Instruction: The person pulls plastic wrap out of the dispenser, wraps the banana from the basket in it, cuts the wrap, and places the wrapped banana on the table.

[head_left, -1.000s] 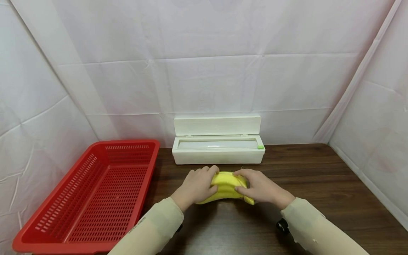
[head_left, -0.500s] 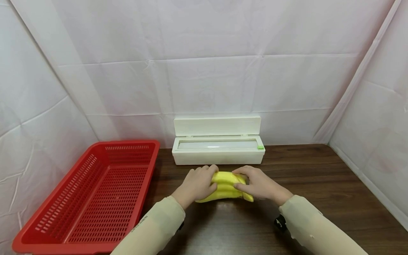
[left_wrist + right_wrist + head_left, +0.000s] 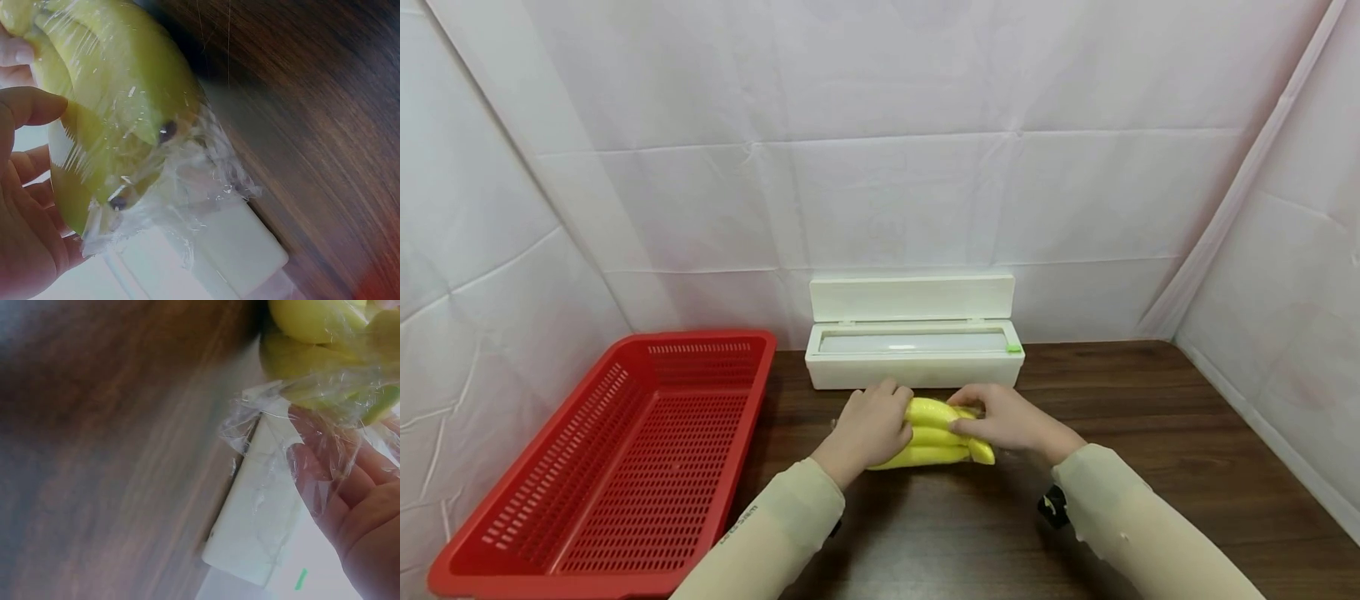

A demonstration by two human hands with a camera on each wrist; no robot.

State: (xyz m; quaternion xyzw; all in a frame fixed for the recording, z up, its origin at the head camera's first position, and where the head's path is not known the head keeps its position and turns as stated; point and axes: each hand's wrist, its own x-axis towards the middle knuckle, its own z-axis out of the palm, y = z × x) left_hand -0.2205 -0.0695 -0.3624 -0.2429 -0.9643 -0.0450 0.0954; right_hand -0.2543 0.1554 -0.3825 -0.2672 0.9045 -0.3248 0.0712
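Observation:
A bunch of yellow bananas (image 3: 931,435) is held between both hands in the middle of the head view. Clear cling film (image 3: 181,194) covers it, with loose crumpled film bunched past the dark banana tips. The left hand (image 3: 871,423) grips the tip end, its thumb on one banana and its fingers on the far side. At the stem end, the right hand (image 3: 1011,421) holds the bunch with thumb and fingers. In the right wrist view, loose film (image 3: 240,425) sticks out over the right hand's fingers. The bunch's underside is hidden in the head view.
Behind the hands stands a white cling film dispenser (image 3: 913,372) with its lid raised and a green cutter tab at its right end. A red slotted basket (image 3: 752,433) is at the left. White sheeting (image 3: 880,192) hangs round the dark wooden table (image 3: 1150,433).
Both hands have shifted slightly away from the body with the bananas. The bunch has turned a little, and its stem end sits higher in view. The right thumb and fingers have shifted slightly.

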